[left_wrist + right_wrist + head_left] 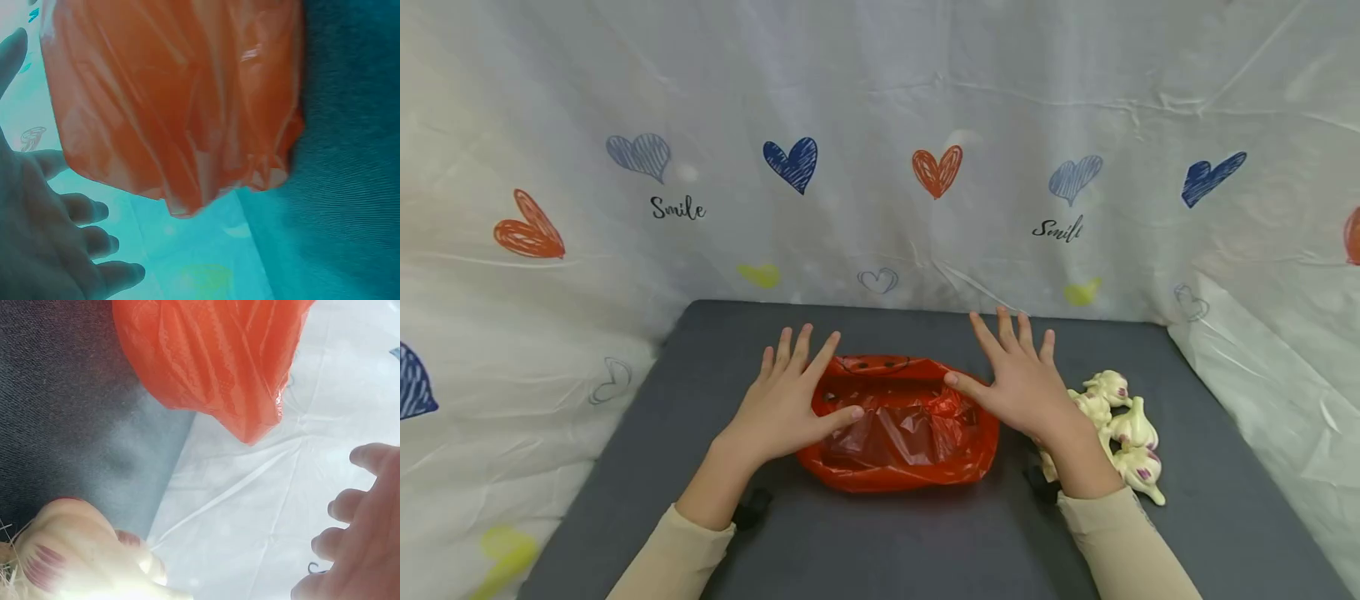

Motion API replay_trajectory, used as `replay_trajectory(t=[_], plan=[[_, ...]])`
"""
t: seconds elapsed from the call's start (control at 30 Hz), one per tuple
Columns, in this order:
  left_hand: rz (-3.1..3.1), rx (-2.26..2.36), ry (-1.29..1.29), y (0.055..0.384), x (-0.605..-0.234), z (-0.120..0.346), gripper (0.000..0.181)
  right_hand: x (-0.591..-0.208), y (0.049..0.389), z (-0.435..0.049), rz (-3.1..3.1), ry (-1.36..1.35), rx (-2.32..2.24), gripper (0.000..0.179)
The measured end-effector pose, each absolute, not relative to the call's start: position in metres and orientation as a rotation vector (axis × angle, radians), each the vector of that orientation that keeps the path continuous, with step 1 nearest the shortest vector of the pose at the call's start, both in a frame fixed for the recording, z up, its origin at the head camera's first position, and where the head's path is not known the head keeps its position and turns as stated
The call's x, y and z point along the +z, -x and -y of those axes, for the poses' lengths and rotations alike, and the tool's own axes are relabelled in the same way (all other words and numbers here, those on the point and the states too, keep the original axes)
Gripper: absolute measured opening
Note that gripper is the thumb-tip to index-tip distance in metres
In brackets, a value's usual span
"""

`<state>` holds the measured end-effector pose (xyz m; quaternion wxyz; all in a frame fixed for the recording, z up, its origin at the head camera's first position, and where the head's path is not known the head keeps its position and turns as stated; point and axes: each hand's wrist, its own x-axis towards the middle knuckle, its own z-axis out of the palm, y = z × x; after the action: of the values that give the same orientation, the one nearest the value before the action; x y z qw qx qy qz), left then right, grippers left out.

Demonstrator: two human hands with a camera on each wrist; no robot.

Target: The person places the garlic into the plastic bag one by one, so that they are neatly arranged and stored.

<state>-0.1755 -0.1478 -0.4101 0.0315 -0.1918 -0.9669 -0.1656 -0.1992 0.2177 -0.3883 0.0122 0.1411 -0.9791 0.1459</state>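
Observation:
A red plastic bag (891,478) stands on the dark grey table with its wide mouth facing up; its crumpled inner folds show. My left hand (784,410) is spread with straight fingers at the bag's left side, its thumb over the mouth. On the opposite side my right hand (1021,385) is held palm down, fingers fanned out, thumb overlapping the bag's right rim. Neither hand holds anything. Several garlic bulbs (1133,432) lie to the right, partly hidden behind my right wrist. Both wrist views show the bag's wrinkled side beyond the fingers.
The dark grey table (887,550) reaches back to a white curtain (865,75) printed with hearts and the word "Smile". The curtain also hangs along both sides. Dark wrist straps (752,507) sit under the sleeves' cuffs.

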Motion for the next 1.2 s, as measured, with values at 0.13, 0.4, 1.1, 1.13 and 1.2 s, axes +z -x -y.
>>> replay_trajectory(t=[0.13, 0.4, 1.1, 1.13, 1.2], plan=[[2.97, -0.564, 0.592, 0.172, -0.414, 0.155, 0.112, -0.39, 0.201, -0.22, 3.05, -0.438, 0.466, 0.107], [2.946, -0.642, 0.565, 0.169, -0.419, 0.17, 0.101, -0.392, 0.195, -0.229, 3.064, -0.388, 0.591, 0.106], [2.987, -0.897, 0.522, 0.155, -0.424, 0.192, 0.072, -0.402, 0.186, -0.276, 2.856, -0.126, 1.199, 0.086], [2.988, -0.917, 0.535, 0.154, -0.425, 0.192, 0.071, -0.403, 0.186, -0.277, 2.847, -0.113, 1.219, 0.086], [2.989, -0.955, 0.565, 0.153, -0.427, 0.191, 0.07, -0.405, 0.186, -0.28, 2.832, -0.095, 1.237, 0.086]])
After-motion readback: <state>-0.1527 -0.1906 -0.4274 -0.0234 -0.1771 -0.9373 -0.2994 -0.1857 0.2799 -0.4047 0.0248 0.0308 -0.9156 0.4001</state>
